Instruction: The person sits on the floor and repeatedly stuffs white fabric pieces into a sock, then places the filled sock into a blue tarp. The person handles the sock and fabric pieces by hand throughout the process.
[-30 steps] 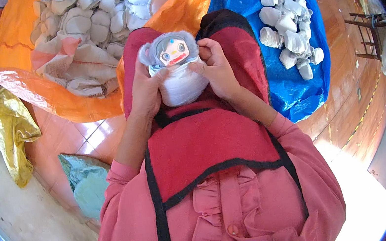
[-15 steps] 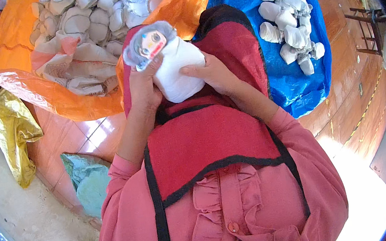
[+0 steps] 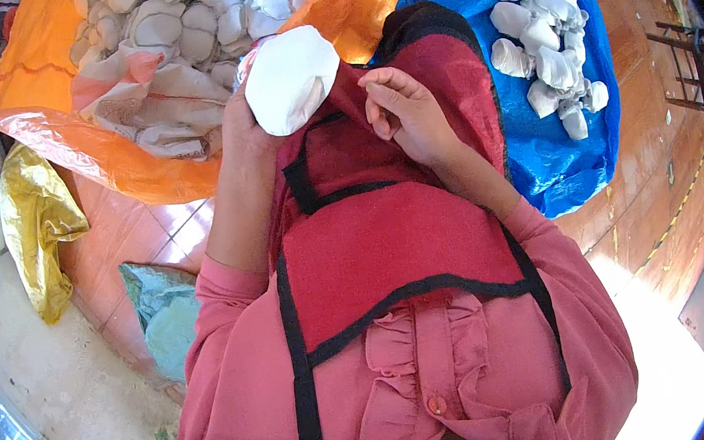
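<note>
My left hand [image 3: 242,125] grips a white cloth piece [image 3: 292,81], rounded and padded-looking, above the left side of my lap. Its smooth white end faces up, with a small fold near the lower right edge. Only a sliver of coloured print shows at its left side; the rest of that side is hidden. To the right, apart from the piece, my right hand [image 3: 412,115] hovers over the red apron [image 3: 401,240] with fingers curled and thumb against them. Whatever the right fingers hold, if anything, is too small to make out.
An orange sheet [image 3: 174,187] holding many white cloth pieces [image 3: 160,30] spreads ahead on the left. Ahead on the right, a blue sheet [image 3: 550,177] carries a pile of white stuffed pieces [image 3: 541,32]. A yellow sack [image 3: 40,235] and a green bag [image 3: 169,325] lie at left.
The white piece has been turned, so its printed face with grey trim is now mostly out of sight. My right hand has let go of it and drawn away to the right.
</note>
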Motion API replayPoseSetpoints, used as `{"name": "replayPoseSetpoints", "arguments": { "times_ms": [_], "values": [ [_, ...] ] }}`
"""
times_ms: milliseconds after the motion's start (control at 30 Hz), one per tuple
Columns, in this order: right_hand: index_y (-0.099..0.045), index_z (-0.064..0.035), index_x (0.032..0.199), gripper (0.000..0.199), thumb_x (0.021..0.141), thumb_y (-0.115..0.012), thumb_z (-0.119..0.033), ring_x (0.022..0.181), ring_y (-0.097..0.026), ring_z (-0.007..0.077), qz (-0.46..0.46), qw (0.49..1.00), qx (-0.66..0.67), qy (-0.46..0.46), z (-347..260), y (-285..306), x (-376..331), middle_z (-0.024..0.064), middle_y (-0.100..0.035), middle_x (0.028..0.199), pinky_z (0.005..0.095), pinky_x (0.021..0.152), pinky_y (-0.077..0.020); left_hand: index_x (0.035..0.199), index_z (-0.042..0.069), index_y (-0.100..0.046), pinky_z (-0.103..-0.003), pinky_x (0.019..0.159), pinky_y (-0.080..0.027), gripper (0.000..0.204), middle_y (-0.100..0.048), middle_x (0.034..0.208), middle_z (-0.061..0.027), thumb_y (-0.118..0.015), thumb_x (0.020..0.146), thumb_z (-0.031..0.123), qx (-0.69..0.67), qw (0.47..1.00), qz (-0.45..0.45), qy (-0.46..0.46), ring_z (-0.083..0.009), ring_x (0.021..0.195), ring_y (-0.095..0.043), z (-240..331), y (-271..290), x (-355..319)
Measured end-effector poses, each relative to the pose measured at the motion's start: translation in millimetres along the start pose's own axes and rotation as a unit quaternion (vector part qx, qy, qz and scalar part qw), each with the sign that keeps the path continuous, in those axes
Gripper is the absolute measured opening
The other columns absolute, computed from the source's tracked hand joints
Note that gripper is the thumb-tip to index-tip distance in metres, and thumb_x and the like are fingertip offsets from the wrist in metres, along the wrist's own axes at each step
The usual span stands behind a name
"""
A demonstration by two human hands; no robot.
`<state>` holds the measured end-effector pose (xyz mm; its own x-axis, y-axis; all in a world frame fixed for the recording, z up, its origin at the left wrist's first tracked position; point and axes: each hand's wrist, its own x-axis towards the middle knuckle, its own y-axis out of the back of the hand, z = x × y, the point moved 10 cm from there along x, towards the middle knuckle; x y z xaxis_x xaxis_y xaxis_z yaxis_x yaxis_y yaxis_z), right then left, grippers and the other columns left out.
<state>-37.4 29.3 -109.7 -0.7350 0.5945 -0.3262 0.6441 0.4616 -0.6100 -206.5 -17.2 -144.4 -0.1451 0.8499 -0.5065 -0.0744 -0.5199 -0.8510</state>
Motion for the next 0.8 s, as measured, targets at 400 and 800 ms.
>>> {"name": "replayPoseSetpoints", "arguments": {
  "times_ms": [400, 800],
  "values": [
    [-0.063, 0.0008, 0.113, 0.026, 0.098, -0.055, -0.019, 0.072, -0.062, 0.0103, 0.04, 0.994, -0.074, -0.076, 16, -18, -4, 0.0079, -0.069, 0.092, 0.0233, 0.063, -0.0519, 0.125, 0.001, -0.053, -0.047, 0.086, -0.055, 0.034, -0.063, 0.117, -0.0149, -0.058, 0.094, 0.015, 0.121, 0.963, 0.139, -0.198, -0.0313, 0.103, -0.064, 8, 1, -24],
    [-0.065, 0.0023, 0.099, 0.018, 0.093, -0.056, -0.013, 0.078, -0.059, 0.0134, 0.066, 0.993, -0.087, -0.043, 29, -4, -3, 0.0055, -0.065, 0.088, 0.0266, 0.074, -0.0486, 0.124, 0.001, -0.05, -0.034, 0.09, -0.05, 0.043, -0.062, 0.116, -0.0114, -0.067, 0.085, 0.0, 0.392, 0.786, 0.149, -0.455, -0.0215, 0.104, -0.061, 28, -32, -65]
  ]
}}
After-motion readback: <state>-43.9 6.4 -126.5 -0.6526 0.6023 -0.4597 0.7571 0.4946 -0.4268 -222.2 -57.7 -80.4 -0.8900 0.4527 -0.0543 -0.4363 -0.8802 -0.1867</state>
